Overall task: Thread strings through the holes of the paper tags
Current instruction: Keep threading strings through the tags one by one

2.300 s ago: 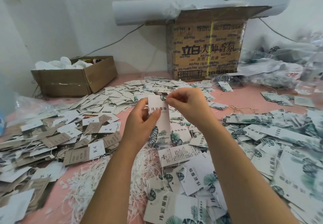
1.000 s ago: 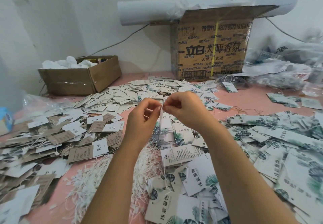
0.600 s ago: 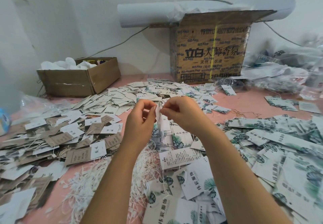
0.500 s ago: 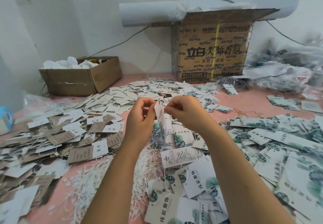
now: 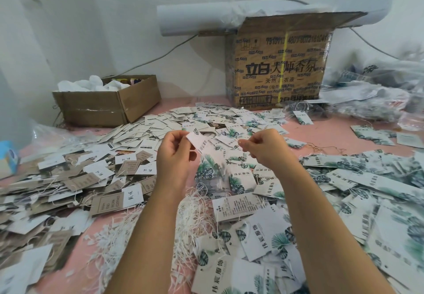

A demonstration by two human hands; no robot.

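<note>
Left hand pinches a tag (tilted); right hand curled nearby.

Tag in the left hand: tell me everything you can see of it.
The tag is a long white paper card with dark print near its upper end and blurred green leaf artwork lower down. It hangs tilted above the table, upper end toward the left. The left hand pinches that upper end. The right hand is apart from it, fingertips pinched; no hole or string can be made out.
</note>
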